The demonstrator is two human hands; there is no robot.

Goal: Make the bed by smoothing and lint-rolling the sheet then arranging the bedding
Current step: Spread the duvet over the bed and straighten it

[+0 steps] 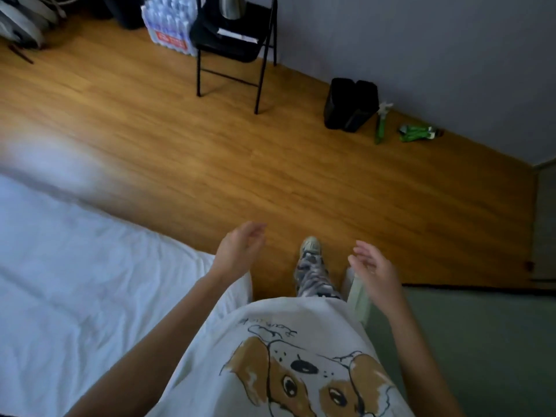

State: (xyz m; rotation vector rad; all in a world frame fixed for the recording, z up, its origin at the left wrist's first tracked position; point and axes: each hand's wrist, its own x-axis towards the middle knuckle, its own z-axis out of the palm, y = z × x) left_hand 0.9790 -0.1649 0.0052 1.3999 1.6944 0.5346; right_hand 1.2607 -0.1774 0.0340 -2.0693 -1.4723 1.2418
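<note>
The bed's white sheet [75, 266] fills the lower left of the head view, lightly wrinkled, its corner ending near my left forearm. My left hand [237, 251] hovers just past that corner over the wooden floor, fingers relaxed and empty. My right hand [373, 267] is raised on the other side of my leg, fingers loosely spread, holding nothing. A pale, blurred upright object [358, 293] stands just below my right hand; I cannot tell what it is. No lint roller is recognisable.
A black folding chair [234, 43] with a kettle stands at the far wall beside a pack of water bottles [168, 28]. Two black bins [350, 103], a green spray bottle [380, 124] and green packets [416, 133] line the wall. A green surface [481, 341] lies at right.
</note>
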